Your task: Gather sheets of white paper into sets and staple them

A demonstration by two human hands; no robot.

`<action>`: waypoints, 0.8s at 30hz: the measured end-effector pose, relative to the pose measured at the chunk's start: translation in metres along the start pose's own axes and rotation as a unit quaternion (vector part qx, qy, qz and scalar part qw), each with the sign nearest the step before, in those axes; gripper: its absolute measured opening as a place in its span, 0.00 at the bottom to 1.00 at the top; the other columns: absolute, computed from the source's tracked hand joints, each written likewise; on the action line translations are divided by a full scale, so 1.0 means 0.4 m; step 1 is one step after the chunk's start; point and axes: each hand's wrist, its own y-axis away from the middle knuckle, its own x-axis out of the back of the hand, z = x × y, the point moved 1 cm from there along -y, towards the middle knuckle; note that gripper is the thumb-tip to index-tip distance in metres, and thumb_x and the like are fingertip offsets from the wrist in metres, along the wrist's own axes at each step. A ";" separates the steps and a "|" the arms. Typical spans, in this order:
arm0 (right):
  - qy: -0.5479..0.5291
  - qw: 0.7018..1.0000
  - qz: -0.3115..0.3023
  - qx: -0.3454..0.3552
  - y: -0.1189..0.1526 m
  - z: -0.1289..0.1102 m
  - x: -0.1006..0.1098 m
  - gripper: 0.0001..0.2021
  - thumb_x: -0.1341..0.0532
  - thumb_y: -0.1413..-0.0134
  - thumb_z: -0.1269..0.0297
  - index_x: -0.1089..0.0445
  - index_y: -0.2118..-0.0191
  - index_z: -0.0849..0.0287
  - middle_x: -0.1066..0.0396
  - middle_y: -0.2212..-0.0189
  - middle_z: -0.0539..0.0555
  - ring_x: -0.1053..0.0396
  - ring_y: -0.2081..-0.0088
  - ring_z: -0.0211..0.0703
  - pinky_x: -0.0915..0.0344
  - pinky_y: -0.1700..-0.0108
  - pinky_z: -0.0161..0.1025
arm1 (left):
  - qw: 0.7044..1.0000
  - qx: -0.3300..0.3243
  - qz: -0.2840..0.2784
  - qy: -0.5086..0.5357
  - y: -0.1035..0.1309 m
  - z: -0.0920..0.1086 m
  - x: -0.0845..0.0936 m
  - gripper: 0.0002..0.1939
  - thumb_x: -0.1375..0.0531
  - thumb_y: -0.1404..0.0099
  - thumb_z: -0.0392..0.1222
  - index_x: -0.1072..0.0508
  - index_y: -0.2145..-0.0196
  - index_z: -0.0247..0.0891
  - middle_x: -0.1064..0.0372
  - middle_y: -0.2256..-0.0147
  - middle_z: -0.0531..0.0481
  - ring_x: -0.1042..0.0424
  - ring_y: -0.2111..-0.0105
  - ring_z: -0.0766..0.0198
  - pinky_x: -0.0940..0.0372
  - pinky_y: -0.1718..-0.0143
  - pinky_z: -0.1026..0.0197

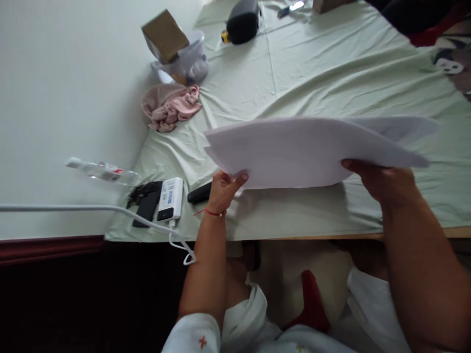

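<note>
A loose stack of large white paper sheets (290, 152) is held up above the near part of the cloth-covered table. My left hand (225, 189), with a red string bracelet at the wrist, pinches the lower left corner, thumb on top. At the lower right edge, my right hand (386, 181) grips the stack with its thumb on the upper face. The sheets bow between the hands, and their right ends fan apart. Faint marks show on a rear sheet.
Left of my left hand lie a black object (199, 193), a white power bank (170, 198) with a cable and a clear bottle (103, 171). Farther back are pink cloth (172, 107), a plastic tub (195, 61), a cardboard box (164, 36) and a black case (243, 22).
</note>
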 end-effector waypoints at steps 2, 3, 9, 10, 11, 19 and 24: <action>0.016 1.000 -0.004 -0.020 0.005 -0.010 -0.001 0.21 0.19 0.62 0.63 0.20 0.59 0.57 0.19 0.54 0.55 0.24 0.52 0.51 0.25 0.43 0.51 | 1.000 0.024 0.001 0.018 -0.014 -0.008 -0.016 0.17 0.22 0.47 0.47 0.16 0.63 0.38 0.18 0.62 0.45 0.22 0.60 0.58 0.26 0.51 0.56; 0.031 0.999 -0.013 -0.036 0.007 -0.013 -0.001 0.22 0.19 0.62 0.62 0.19 0.57 0.57 0.19 0.55 0.54 0.24 0.53 0.50 0.25 0.44 0.50 | 0.999 0.035 0.011 0.032 -0.020 -0.012 -0.024 0.19 0.22 0.50 0.46 0.16 0.61 0.39 0.18 0.62 0.46 0.22 0.59 0.57 0.26 0.51 0.56; -0.014 0.999 -0.028 -0.033 -0.002 0.005 0.003 0.17 0.19 0.63 0.62 0.19 0.65 0.58 0.20 0.59 0.53 0.24 0.57 0.46 0.24 0.49 0.45 | 0.991 0.044 0.052 0.112 -0.026 -0.010 -0.038 0.24 0.20 0.57 0.42 0.18 0.61 0.40 0.20 0.65 0.48 0.22 0.59 0.56 0.26 0.51 0.55; -0.022 0.999 -0.031 -0.028 -0.004 0.008 0.003 0.16 0.19 0.63 0.62 0.20 0.66 0.59 0.20 0.59 0.53 0.24 0.57 0.45 0.24 0.50 0.44 | 0.992 0.041 0.044 0.111 -0.024 -0.009 -0.036 0.23 0.20 0.57 0.43 0.18 0.61 0.40 0.20 0.64 0.48 0.22 0.59 0.56 0.26 0.50 0.54; -0.019 0.999 -0.039 -0.028 -0.006 0.009 0.003 0.16 0.19 0.63 0.62 0.19 0.65 0.58 0.20 0.59 0.53 0.25 0.57 0.45 0.24 0.51 0.43 | 0.994 0.039 0.036 0.100 -0.022 -0.009 -0.034 0.24 0.20 0.57 0.43 0.18 0.61 0.40 0.20 0.64 0.48 0.22 0.59 0.56 0.26 0.50 0.54; 0.073 0.996 -0.055 -0.023 0.003 -0.006 0.001 0.17 0.21 0.61 0.58 0.21 0.65 0.59 0.20 0.62 0.54 0.26 0.60 0.47 0.26 0.54 0.43 | 0.999 0.040 0.025 -0.007 -0.008 -0.004 -0.022 0.21 0.20 0.54 0.43 0.17 0.62 0.41 0.19 0.62 0.49 0.23 0.60 0.55 0.27 0.51 0.54; 0.131 0.984 -0.102 -0.060 0.004 0.009 -0.005 0.17 0.21 0.60 0.57 0.20 0.62 0.56 0.19 0.62 0.53 0.26 0.58 0.49 0.27 0.50 0.45 | 0.995 0.083 -0.046 -0.003 -0.020 0.012 -0.023 0.13 0.20 0.56 0.39 0.16 0.72 0.43 0.23 0.73 0.52 0.24 0.67 0.54 0.28 0.61 0.56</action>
